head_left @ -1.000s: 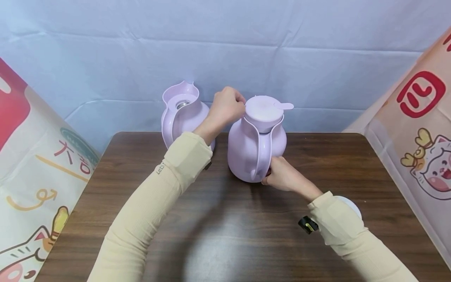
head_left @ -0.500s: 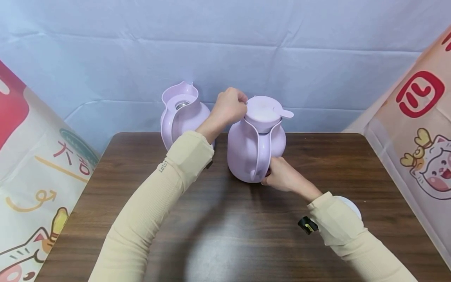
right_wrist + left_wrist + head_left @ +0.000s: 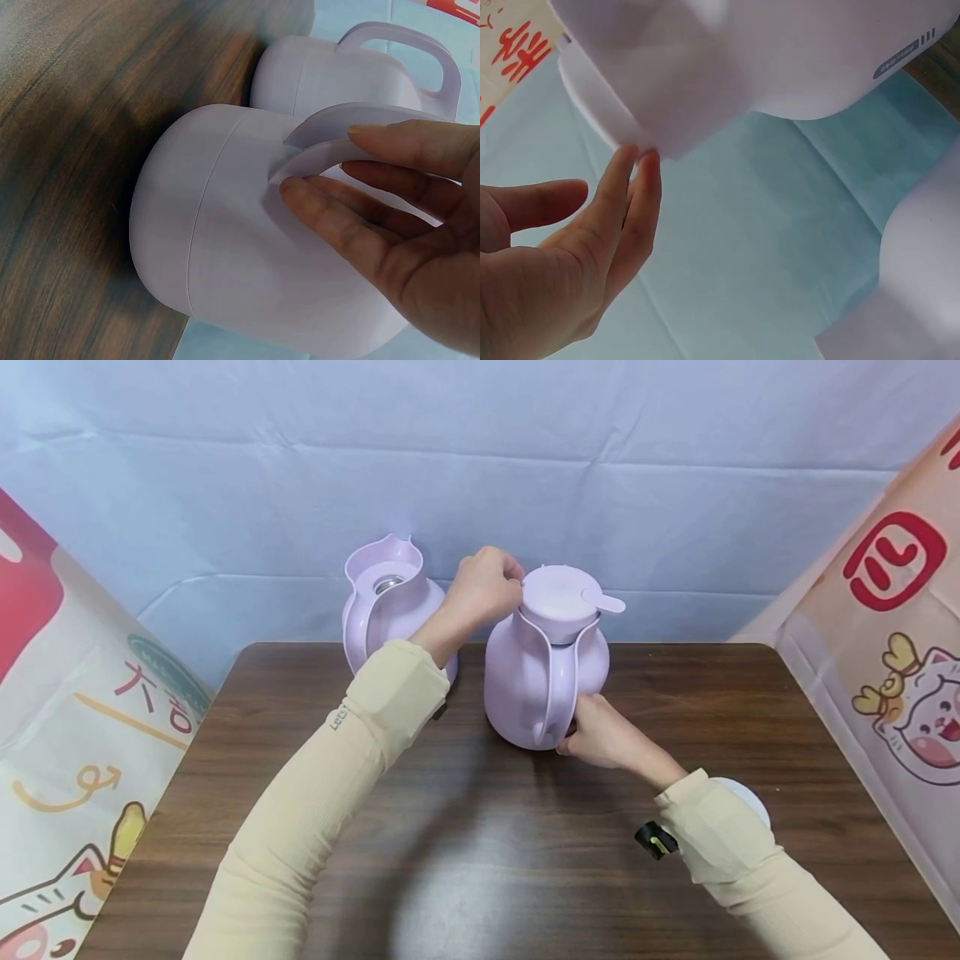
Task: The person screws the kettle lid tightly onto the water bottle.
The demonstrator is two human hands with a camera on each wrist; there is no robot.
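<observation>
A lilac thermos jug (image 3: pixel 517 681) stands upright near the table's back edge. On its mouth sits a round lid (image 3: pixel 557 592) with a tab (image 3: pixel 606 602) pointing right. My right hand (image 3: pixel 603 733) holds the lower part of the jug's handle (image 3: pixel 322 156), thumb on one side and fingers on the other. At the lid's left edge is my left hand (image 3: pixel 483 585). In the left wrist view, its extended fingertips (image 3: pixel 649 161) touch the rim, and the thumb stands apart. Left of the jug, a second lilac jug (image 3: pixel 405 614) without a lid shows its inner opening, partly behind my left forearm.
A wooden table (image 3: pixel 480 860) carries both jugs. A white round object (image 3: pixel 744 797) lies partly hidden behind my right sleeve. Pale blue cloth (image 3: pixel 480 468) hangs close behind the jugs, and printed sheets (image 3: pixel 892 635) flank the table.
The lid has turned slightly, its tab swinging nearer to me. My left hand shifted a little right with it, then back left. The right hand and the jugs stay put.
</observation>
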